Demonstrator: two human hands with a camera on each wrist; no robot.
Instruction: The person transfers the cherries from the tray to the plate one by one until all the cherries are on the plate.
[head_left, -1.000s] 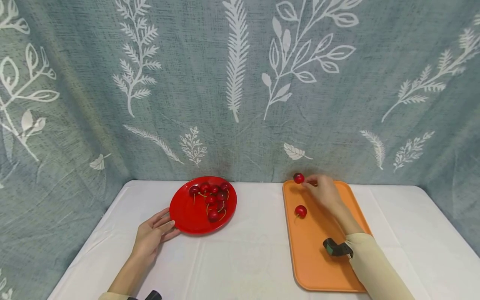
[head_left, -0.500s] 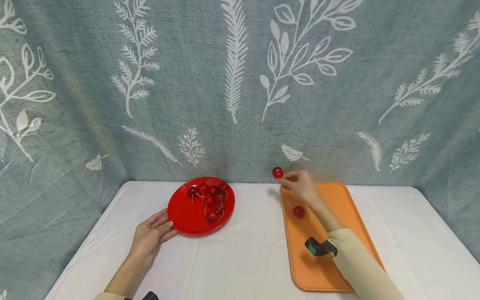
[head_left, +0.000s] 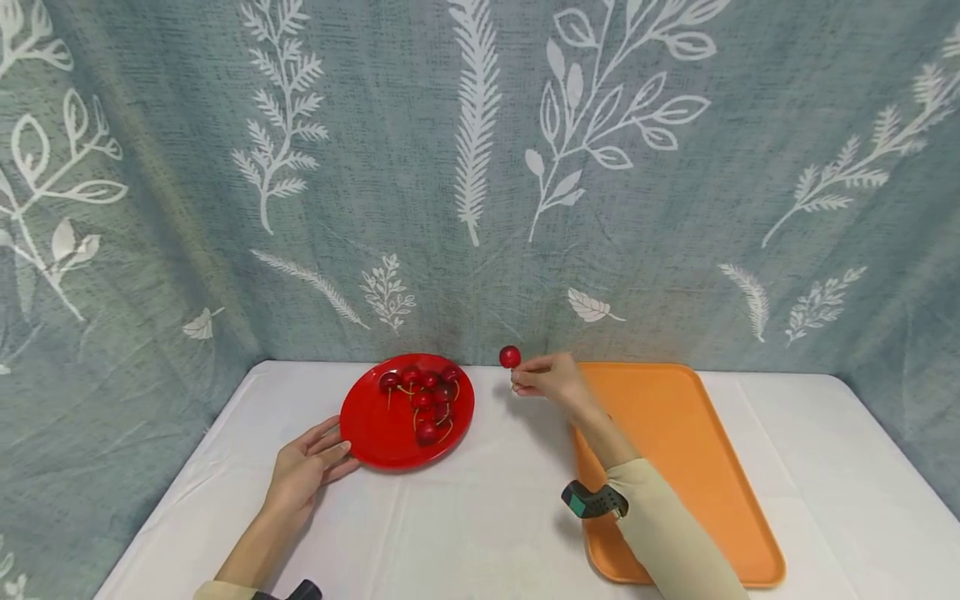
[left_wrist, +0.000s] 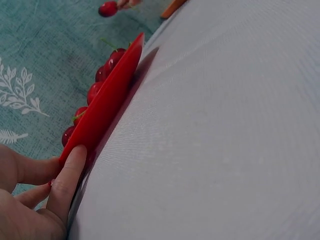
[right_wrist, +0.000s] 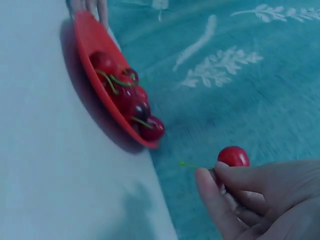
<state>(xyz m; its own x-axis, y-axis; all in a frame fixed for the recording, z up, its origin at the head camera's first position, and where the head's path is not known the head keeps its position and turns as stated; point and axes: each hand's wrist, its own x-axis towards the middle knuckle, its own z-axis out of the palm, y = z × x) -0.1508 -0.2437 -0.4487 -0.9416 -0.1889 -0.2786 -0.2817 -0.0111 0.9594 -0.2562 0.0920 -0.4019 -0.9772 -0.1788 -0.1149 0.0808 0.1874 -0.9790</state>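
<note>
Over the last second the right hand (head_left: 551,379) carried a cherry (head_left: 510,357) off the far left corner of the orange tray (head_left: 697,467) and leftward, so it hung in the air just at 3 o'clock of the red plate (head_left: 375,429), evidently on its way to the cherries heaped there. Thumb and fingertips (right_wrist: 210,192) pinched the stem, forearm reaching across the tray. The left hand (head_left: 303,471) stayed at the plate's 8 o'clock rim, straight fingers touching it, gripping nothing.

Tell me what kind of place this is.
Likely a staged tabletop recording setup rather than a real kitchen: a white cloth-covered table, a blue-grey curtain backdrop printed with white leaves, and just a round red plastic plate of cherries and an orange rectangular tray.
</note>
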